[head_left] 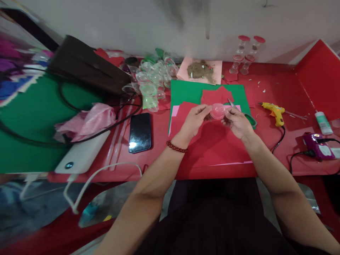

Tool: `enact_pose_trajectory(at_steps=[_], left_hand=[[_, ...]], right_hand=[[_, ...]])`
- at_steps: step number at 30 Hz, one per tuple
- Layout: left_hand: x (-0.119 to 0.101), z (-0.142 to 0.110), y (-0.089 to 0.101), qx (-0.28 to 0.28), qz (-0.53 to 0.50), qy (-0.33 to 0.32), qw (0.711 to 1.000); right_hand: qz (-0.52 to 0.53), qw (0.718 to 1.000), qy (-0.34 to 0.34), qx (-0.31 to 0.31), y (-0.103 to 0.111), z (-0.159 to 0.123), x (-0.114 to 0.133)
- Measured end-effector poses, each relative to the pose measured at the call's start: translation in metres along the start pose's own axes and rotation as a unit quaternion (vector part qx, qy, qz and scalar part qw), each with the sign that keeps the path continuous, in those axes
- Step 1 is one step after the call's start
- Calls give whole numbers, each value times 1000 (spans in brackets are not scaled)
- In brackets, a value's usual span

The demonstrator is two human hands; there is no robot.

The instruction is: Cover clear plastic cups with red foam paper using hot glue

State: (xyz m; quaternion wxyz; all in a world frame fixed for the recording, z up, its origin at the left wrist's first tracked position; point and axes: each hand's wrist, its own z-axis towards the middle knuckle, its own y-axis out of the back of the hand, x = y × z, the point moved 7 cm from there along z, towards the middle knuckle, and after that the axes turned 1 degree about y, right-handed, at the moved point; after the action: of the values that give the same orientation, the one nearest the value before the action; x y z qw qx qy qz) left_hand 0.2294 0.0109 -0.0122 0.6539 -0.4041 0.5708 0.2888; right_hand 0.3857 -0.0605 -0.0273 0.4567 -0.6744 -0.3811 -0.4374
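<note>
Between my hands, above the red paper sheets (202, 145), I hold a small clear plastic cup (218, 111). My left hand (196, 118) pinches its left rim with thumb and fingers. On the other side my right hand (237, 122) grips the right rim in the same way. Scissors with green handles (251, 120) lie just behind my right hand, partly hidden by it. Small cut pieces of red paper (212, 96) rest on a green sheet (186, 88) beyond the cup.
A yellow glue gun (276, 111) and a purple power socket (317, 145) are at right. Two towers of joined cups (248, 60) stand by the wall. A heap of clear cups (156, 76), brown sand (200, 71), a phone (140, 132) and a white power bank (82, 154) occupy the back and left.
</note>
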Motion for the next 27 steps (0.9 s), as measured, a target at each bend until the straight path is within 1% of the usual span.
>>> enact_pose_trajectory(at_steps=[2,5,8,11,13,14,16,18,19,20,22,27], left_hand=[[-7,-1,-1,2,26,-42,999],[-18,-5,-1,-4,82,-97,992],[-26,-9,-4,-1,105,-119,987],[-28,-10,-4,1,120,-127,985],[-26,-9,-3,7,129,-133,983],[-24,-7,-3,13,127,-135,983],[-18,-4,-2,23,103,-131,986],[-10,-2,-2,34,53,-110,992],[-6,-1,-3,46,25,-95,994],[-2,-1,-6,60,0,-81,995],[3,-2,-10,82,-33,-57,994],[12,-1,-9,78,-83,-9,993]], right_hand=[[-1,1000,-1,5,0,0,-1],[5,999,-33,6,0,1,-7],[25,997,-78,16,-3,0,-14],[27,996,-86,26,-7,0,-17],[13,998,-54,17,-7,0,-13],[2,1000,-20,5,-5,0,-9],[-37,996,77,-28,-2,-1,4],[-84,980,173,-55,-2,-6,17],[-106,972,203,-62,-2,-9,20],[-122,966,219,-65,-3,-10,22],[-140,962,223,-64,-5,-11,21],[-132,965,224,-42,-7,-9,17]])
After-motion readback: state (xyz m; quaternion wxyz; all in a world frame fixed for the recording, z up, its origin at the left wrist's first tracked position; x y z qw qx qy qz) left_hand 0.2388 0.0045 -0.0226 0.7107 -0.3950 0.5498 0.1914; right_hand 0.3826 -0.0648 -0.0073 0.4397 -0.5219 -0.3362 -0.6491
